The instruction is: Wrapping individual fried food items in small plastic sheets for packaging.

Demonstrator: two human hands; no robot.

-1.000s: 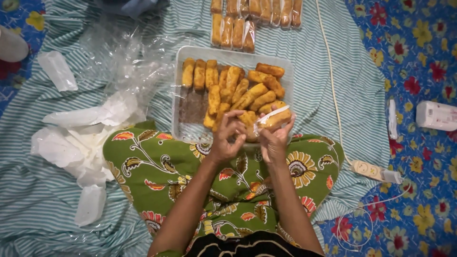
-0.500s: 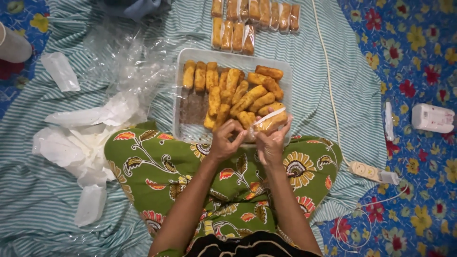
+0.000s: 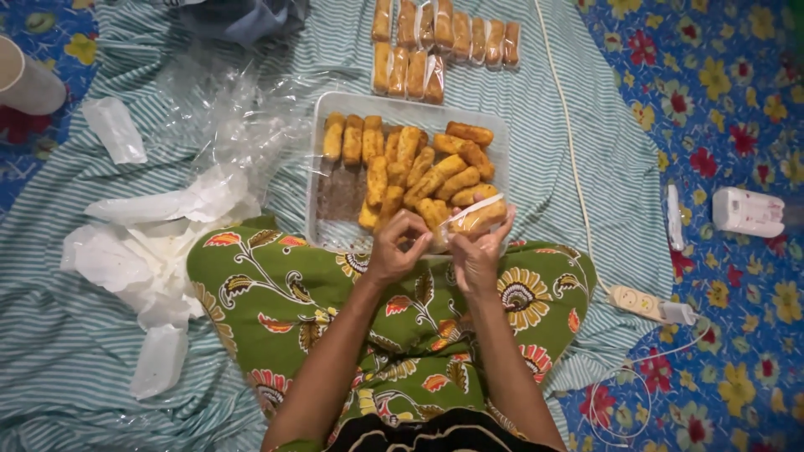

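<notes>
My right hand (image 3: 477, 255) holds a golden fried roll in a clear plastic wrapper (image 3: 479, 218) just above my lap. My left hand (image 3: 397, 248) pinches the open end of that wrapper from the left. Both hands hover at the near edge of a clear rectangular tray (image 3: 328, 205) holding several unwrapped fried rolls (image 3: 419, 163). My lap is covered in green flowered cloth (image 3: 293, 293).
Several wrapped rolls (image 3: 444, 38) lie in rows beyond the tray. Crumpled clear plastic (image 3: 243, 117) and white bags (image 3: 142, 251) lie at the left on the striped cloth. A white power strip (image 3: 641, 303) with cord and a white box (image 3: 748, 212) sit at the right. A cup (image 3: 25, 79) stands far left.
The hands and the wrapped roll stay at the tray's near edge. My left fingers have worked along the wrapper's end; the view has shifted slightly.
</notes>
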